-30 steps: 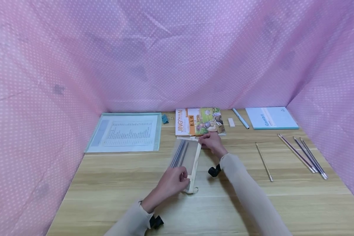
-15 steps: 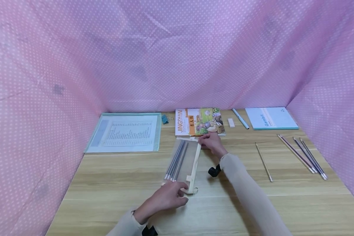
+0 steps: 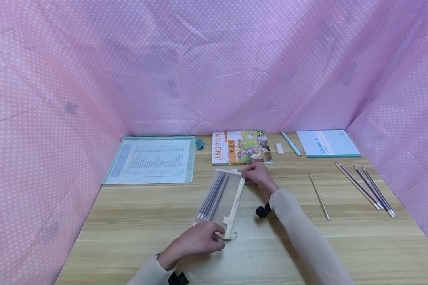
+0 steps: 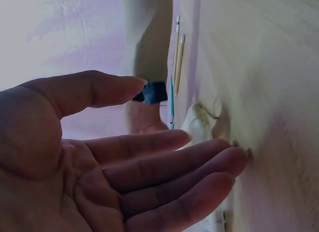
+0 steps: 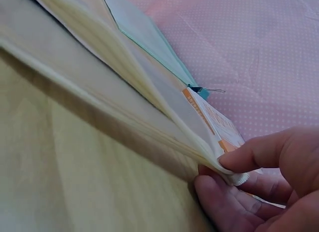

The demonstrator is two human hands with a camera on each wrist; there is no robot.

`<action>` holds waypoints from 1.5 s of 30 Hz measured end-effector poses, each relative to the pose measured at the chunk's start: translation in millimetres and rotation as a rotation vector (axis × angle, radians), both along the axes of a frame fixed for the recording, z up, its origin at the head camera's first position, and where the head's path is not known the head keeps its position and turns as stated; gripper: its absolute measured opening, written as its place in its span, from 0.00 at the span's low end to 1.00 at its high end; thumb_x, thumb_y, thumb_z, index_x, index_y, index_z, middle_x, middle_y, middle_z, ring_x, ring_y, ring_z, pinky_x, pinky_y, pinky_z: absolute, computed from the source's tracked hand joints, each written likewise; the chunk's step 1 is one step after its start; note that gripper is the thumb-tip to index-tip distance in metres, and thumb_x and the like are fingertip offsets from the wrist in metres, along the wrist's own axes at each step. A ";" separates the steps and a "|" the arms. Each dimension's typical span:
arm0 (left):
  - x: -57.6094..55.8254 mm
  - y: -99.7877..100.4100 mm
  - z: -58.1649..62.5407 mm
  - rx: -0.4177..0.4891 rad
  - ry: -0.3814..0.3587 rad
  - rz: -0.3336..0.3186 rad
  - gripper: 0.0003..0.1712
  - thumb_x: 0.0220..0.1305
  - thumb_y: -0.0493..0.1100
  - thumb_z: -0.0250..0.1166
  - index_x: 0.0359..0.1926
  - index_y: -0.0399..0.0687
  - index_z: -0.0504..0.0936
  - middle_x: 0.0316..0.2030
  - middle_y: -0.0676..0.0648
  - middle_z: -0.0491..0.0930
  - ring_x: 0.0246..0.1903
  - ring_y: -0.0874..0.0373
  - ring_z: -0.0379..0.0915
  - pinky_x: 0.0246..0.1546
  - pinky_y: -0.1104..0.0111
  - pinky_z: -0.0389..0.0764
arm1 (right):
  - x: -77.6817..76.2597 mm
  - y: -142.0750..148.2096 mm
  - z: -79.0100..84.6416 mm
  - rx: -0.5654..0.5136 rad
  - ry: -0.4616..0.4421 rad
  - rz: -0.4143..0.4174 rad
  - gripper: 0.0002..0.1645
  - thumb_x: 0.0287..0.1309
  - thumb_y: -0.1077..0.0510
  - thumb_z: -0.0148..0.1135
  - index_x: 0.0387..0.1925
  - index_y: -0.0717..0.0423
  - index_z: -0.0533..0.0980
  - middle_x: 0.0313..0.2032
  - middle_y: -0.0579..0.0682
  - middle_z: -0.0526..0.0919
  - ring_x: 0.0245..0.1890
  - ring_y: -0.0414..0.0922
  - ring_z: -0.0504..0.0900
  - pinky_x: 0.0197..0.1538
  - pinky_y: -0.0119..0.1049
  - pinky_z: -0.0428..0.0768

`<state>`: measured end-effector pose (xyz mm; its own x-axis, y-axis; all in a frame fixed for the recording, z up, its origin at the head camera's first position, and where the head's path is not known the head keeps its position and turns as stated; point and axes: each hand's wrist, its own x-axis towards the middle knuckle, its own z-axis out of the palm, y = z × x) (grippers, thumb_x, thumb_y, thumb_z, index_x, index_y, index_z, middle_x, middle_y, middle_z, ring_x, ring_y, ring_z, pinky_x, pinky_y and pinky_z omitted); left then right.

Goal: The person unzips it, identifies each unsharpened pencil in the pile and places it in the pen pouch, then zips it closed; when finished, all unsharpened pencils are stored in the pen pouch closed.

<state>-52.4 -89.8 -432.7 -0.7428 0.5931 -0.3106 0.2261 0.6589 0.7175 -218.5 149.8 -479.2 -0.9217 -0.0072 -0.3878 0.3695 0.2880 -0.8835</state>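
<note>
A clear zip pencil case (image 3: 232, 190) with cream edging lies on the table in front of the person, several dark pencils (image 3: 214, 198) inside it. The right hand (image 3: 258, 176) pinches its far right corner between thumb and fingers. In the right wrist view, the two cream zip edges (image 5: 124, 75) stand apart along the case's length. The left hand (image 3: 203, 237) is at the near end of the case, over its near edge in the head view. Its palm and loosely extended fingers (image 4: 164, 167) show in the left wrist view, the thumb apart and nothing held.
Behind the case lies a picture-covered book (image 3: 242, 148). A document folder (image 3: 153, 160) and teal binder clip (image 3: 199, 144) are to the left. Rightward lie an eraser (image 3: 279, 148), a blue pen (image 3: 291, 143), a Gambit notebook (image 3: 328, 143), a single pencil (image 3: 319, 196) and several more pencils (image 3: 365, 190).
The left hand has let go near the zip pull and moved down to the near end, its fingers loosening. The right hand keeps its pinch; the case has shifted slightly toward the person.
</note>
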 end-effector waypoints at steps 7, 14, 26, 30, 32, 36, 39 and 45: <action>-5.1 -5.1 3.0 0.014 -0.092 0.008 0.12 0.57 0.41 0.68 0.41 0.40 0.88 0.37 0.45 0.89 0.23 0.70 0.77 0.23 0.75 0.75 | 11.7 10.7 0.0 0.012 -0.012 0.049 0.14 0.55 0.68 0.62 0.44 0.68 0.79 0.28 0.49 0.83 0.26 0.40 0.82 0.33 0.32 0.85; -9.6 -9.3 5.0 -0.002 -0.073 0.026 0.17 0.56 0.43 0.69 0.45 0.37 0.88 0.41 0.44 0.88 0.20 0.67 0.74 0.20 0.74 0.72 | 25.2 23.9 0.6 0.033 -0.015 0.074 0.11 0.56 0.67 0.62 0.42 0.69 0.78 0.31 0.52 0.81 0.26 0.41 0.82 0.34 0.33 0.85; -29.2 -21.8 5.5 -0.001 -0.056 0.122 0.21 0.60 0.46 0.66 0.49 0.34 0.85 0.32 0.43 0.85 0.19 0.62 0.68 0.19 0.71 0.68 | 48.7 48.1 5.4 0.075 0.005 0.088 0.04 0.57 0.67 0.63 0.35 0.65 0.76 0.35 0.55 0.82 0.27 0.42 0.85 0.34 0.34 0.85; -36.1 -24.7 4.9 0.009 -0.071 0.164 0.24 0.61 0.46 0.66 0.52 0.32 0.83 0.33 0.42 0.86 0.21 0.61 0.72 0.20 0.69 0.70 | 56.3 55.6 7.5 0.089 -0.008 0.105 0.05 0.58 0.66 0.63 0.36 0.65 0.76 0.34 0.55 0.83 0.28 0.42 0.85 0.35 0.34 0.85; -39.0 -25.7 5.1 0.014 -0.065 0.176 0.24 0.62 0.46 0.65 0.52 0.32 0.83 0.31 0.44 0.85 0.21 0.61 0.71 0.20 0.69 0.69 | 60.3 59.1 8.3 0.095 -0.014 0.110 0.06 0.59 0.65 0.63 0.36 0.64 0.76 0.34 0.55 0.83 0.29 0.42 0.85 0.35 0.34 0.85; -45.3 -26.0 5.7 0.012 -0.060 0.204 0.24 0.63 0.46 0.64 0.53 0.33 0.82 0.25 0.45 0.82 0.18 0.61 0.68 0.19 0.70 0.67 | 67.2 65.3 10.1 0.098 -0.023 0.120 0.06 0.60 0.64 0.63 0.36 0.64 0.76 0.33 0.55 0.84 0.29 0.43 0.86 0.35 0.34 0.85; -50.3 -25.0 5.0 0.003 -0.058 0.239 0.24 0.62 0.46 0.65 0.54 0.34 0.82 0.30 0.43 0.84 0.23 0.60 0.72 0.23 0.69 0.70 | 70.3 69.1 11.5 0.106 -0.031 0.123 0.06 0.59 0.64 0.63 0.36 0.64 0.75 0.32 0.54 0.84 0.29 0.42 0.86 0.34 0.35 0.85; -62.9 -23.9 -1.1 0.024 -0.055 0.320 0.25 0.62 0.47 0.65 0.56 0.37 0.81 0.40 0.41 0.87 0.33 0.57 0.82 0.31 0.67 0.78 | 72.4 75.6 13.5 0.134 -0.054 0.108 0.05 0.58 0.65 0.63 0.36 0.63 0.75 0.33 0.55 0.85 0.27 0.41 0.86 0.34 0.35 0.86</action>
